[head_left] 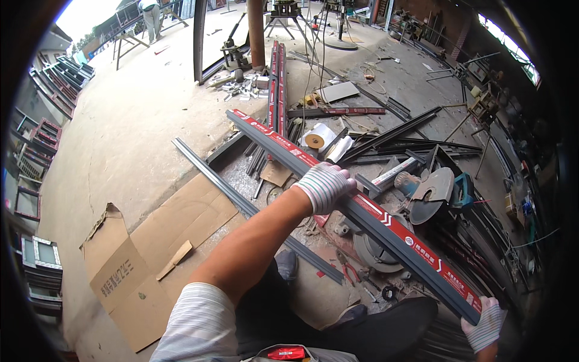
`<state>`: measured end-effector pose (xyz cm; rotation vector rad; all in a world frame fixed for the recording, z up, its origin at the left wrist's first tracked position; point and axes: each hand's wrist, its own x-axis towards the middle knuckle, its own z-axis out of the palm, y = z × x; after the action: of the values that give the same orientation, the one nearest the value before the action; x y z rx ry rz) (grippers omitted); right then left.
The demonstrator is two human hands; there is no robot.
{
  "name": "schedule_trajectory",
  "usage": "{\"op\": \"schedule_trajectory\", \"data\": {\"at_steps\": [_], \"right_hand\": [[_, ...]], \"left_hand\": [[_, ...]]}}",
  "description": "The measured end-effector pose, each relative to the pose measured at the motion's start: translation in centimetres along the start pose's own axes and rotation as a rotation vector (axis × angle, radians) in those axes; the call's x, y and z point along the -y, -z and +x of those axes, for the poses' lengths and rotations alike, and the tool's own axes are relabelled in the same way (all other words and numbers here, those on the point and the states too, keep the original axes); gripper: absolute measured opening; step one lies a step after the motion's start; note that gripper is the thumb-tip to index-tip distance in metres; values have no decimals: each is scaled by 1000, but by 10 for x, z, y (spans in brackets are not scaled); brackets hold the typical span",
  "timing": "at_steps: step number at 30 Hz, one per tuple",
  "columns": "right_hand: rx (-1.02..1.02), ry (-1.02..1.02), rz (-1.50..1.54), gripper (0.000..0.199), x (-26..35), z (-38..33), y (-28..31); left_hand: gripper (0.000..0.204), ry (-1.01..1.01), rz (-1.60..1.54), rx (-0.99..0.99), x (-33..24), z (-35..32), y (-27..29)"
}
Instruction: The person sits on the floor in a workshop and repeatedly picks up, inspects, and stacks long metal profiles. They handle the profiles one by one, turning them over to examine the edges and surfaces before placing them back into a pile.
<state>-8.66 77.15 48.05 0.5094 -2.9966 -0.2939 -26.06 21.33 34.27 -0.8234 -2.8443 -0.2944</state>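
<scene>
Nearest, at the lower right, the right hand [486, 326], in a striped work glove, is clenched around the near end of a long dark metal profile [362, 212] that carries a red strip of film along its top. The profile runs slantwise up and away to the left, held above the concrete floor [151, 120]. About midway along it the left hand [325, 186], gloved the same way, lies over the top with its fingers curled round the far edge, grasping it; the bare forearm reaches out from a striped sleeve [199, 329]. Under the profile, on the floor, lie red-handled pliers [346, 267] and a thin grey rail [241, 202] that runs roughly alongside it. Left of the rail lies flattened brown cardboard [145, 259]. Just beyond the profile on the right stands a chop saw [429, 194] with a round blade guard, next to it a teal power tool [463, 190]. Farther out are a roll of tape [318, 137], scattered dark profiles [398, 136] and two more red-filmed lengths [277, 84] pointing away. At the far left edge, window frames [42, 139] lean in rows, and a person [151, 15] stands in the distance.
</scene>
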Motion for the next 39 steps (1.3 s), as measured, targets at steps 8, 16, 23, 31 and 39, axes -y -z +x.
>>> {"op": "schedule_trajectory", "data": {"at_steps": [8,16,23,31,39], "right_hand": [[192,-43,60,51,63,25,-14],[402,65,138,65,105,43,-31],[347,84,307,63,164,64,-51],[353,-99,616,47,243,94,-132],[237,-94,734,45,311,135,-200]], "left_hand": [[47,130,15,-21,51,-11,-10],[49,132,-1,161,63,-19,-19],[45,58,-29,176,74,-18,-35],[42,7,46,262,104,-15,-56],[48,26,86,331,138,-13,-88]]}}
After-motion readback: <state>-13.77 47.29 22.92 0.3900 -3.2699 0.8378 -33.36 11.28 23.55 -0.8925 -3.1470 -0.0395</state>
